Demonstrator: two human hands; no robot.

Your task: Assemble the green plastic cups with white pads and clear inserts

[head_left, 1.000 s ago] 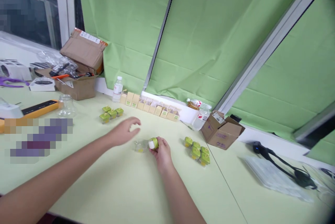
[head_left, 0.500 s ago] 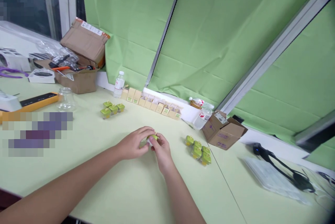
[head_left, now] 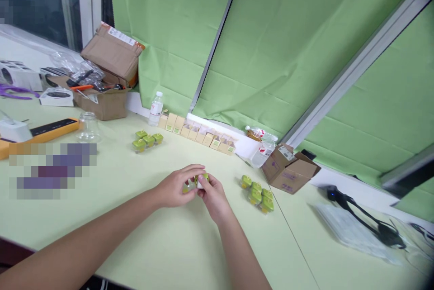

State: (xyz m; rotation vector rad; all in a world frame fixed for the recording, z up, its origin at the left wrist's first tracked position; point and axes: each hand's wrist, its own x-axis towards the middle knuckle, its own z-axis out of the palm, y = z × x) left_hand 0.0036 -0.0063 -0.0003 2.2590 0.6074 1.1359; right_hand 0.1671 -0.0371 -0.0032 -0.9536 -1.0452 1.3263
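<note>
My left hand (head_left: 178,187) curls around a small clear container (head_left: 188,187) with a yellowish patch in its lower part. Close against it, my right hand (head_left: 213,195) pinches a green lid (head_left: 202,177), and a white part shows under the thumb. Whether the lid and the container touch is hidden by the fingers. To the right stands a group of several clear containers with green lids (head_left: 256,192). A similar group of green-lidded containers (head_left: 145,140) sits farther back on the left.
A row of small tan cartons (head_left: 200,134) lines the wall, a water bottle (head_left: 156,109) at its left end. Cardboard boxes (head_left: 288,170) stand right and back left. A glass jar (head_left: 88,128) and an orange power strip (head_left: 56,131) lie left, a black headset (head_left: 366,217) right.
The right hand has shifted slightly right and turned, so more of the green lid and its white part shows. The clear container shows more in the left hand. The view has moved slightly.
</note>
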